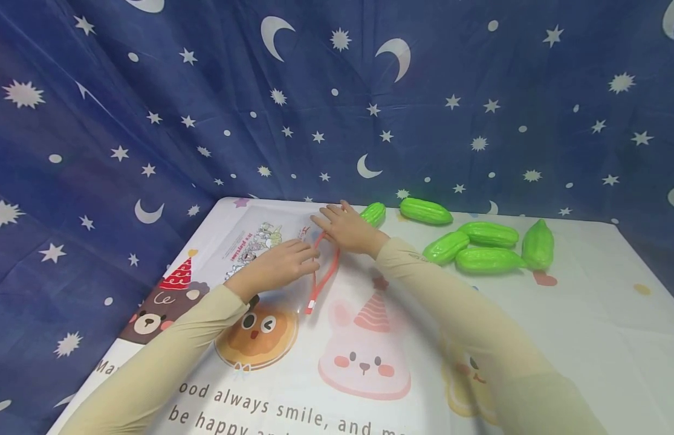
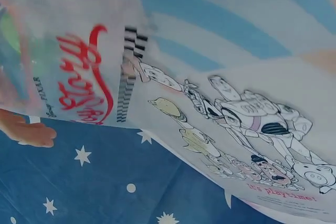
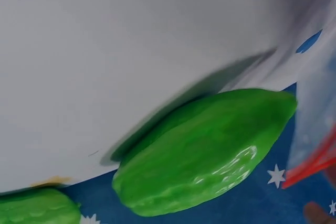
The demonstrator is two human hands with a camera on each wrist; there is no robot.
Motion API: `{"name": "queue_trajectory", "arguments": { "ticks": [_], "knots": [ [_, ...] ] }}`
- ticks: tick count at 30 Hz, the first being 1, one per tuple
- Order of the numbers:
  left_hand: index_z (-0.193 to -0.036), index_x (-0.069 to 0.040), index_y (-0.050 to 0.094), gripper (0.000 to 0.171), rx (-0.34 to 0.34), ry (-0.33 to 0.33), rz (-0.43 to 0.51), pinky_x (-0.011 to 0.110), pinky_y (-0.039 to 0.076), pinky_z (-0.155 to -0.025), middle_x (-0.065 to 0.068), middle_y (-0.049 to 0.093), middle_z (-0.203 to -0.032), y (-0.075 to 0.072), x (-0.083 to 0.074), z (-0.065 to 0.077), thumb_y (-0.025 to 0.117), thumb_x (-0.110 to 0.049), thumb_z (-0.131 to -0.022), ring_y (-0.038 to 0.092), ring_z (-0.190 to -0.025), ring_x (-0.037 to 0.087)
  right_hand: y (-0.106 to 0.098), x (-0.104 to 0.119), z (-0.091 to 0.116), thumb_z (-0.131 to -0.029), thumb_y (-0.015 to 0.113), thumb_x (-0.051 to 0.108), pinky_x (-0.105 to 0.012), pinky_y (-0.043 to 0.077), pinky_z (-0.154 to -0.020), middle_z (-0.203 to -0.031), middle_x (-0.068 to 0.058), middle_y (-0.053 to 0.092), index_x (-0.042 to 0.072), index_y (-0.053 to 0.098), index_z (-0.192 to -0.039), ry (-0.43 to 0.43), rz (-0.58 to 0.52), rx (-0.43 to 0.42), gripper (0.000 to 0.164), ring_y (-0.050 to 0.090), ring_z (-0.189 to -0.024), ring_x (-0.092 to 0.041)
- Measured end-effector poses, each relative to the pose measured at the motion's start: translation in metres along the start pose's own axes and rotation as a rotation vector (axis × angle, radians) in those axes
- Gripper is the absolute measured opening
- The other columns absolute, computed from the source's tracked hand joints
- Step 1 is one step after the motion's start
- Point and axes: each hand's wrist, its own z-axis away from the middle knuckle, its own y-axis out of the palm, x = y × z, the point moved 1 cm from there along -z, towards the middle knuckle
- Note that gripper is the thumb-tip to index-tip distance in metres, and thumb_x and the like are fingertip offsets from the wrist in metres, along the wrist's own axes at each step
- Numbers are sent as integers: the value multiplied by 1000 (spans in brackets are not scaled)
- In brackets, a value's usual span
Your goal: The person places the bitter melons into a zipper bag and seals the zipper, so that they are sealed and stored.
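A see-through zipper bag (image 1: 244, 235) with cartoon print and a red zipper edge (image 1: 330, 277) lies on the table's left side. Its mouth faces right, the two red strips spread apart and meeting at the near end. My left hand (image 1: 277, 266) grips the bag by its mouth, fingertips at one strip. At the far part of the mouth, my right hand (image 1: 350, 229) pinches the other strip. The bag's print (image 2: 257, 119) fills the left wrist view. Just beyond the right hand lies a glossy green ridged vegetable (image 3: 205, 153), like a bitter melon, partly hidden in the head view.
Several more such green vegetables (image 1: 489, 260) lie at the back right of the table, some touching each other. A white cartoon-printed cloth (image 1: 598, 362) covers the table. Behind and to the left hangs a blue curtain (image 1: 424, 139) with moons and stars.
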Motion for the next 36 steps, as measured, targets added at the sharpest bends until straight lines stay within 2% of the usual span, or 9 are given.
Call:
{"name": "queue_trajectory", "arguments": {
  "ticks": [3,6,11,15,19,22,28,32,36],
  "knots": [
    [-99,-16,62,24,1,8,-6,33,47,-91,2,66,-107,-2,-4,-1,61,-2,-79,60,-100,19,3,-5,2,-98,43,28,-54,35,-106,-137,-15,48,15,38,-142,58,38,-18,46,46,-127,-33],
    [-99,-18,60,28,3,26,-36,33,47,-91,1,65,-107,-5,-9,-3,63,1,-78,59,-99,18,7,-8,3,-97,45,28,-52,40,-101,-131,-14,52,15,41,-139,72,66,-40,43,50,-120,-32],
    [-98,-21,53,31,-17,54,-80,33,46,-92,1,62,-105,-7,-18,-8,59,3,-78,57,-98,19,11,-9,7,-95,50,24,-49,44,-98,-126,-11,55,14,47,-131,9,60,-69,37,52,-117,-29],
    [-96,-21,54,26,-59,52,-79,33,45,-93,1,60,-101,-5,-22,-11,52,0,-82,55,-95,19,8,-7,11,-94,53,22,-43,46,-93,-114,-8,59,13,53,-119,-53,66,-149,27,55,-109,-26],
    [-96,-18,56,8,-68,11,-25,35,47,-94,2,61,-102,-3,-24,-11,54,-16,-88,56,-95,21,4,-5,15,-93,55,20,-40,46,-87,-102,-6,61,12,57,-106,-97,81,-247,16,57,-99,-24],
    [-95,-15,59,18,-48,-47,29,35,47,-94,3,61,-102,-3,-24,-12,59,-32,-88,58,-95,22,2,-4,17,-92,56,20,-38,47,-84,-98,-5,61,12,58,-102,-113,90,-288,12,58,-95,-23],
    [-94,-14,63,24,-45,-108,48,34,47,-94,2,61,-98,-4,-24,-12,63,-37,-86,57,-96,21,-4,-4,24,-92,57,20,-39,46,-88,-101,-5,62,12,60,-105,-96,38,-291,16,58,-100,-22],
    [-92,-14,63,24,-66,-110,29,33,46,-94,1,61,-95,-5,-23,-12,63,-38,-85,56,-93,21,-9,-7,34,-89,62,17,-43,44,-94,-111,-8,61,10,57,-115,-55,-39,-282,27,56,-108,-25],
    [-90,-13,63,25,-94,-98,25,33,46,-92,0,59,-91,-6,-22,-14,64,-37,-84,55,-91,21,-13,-10,45,-87,63,15,-44,44,-95,-117,-11,59,9,54,-122,-17,-63,-315,37,55,-112,-27]
  ]
}}
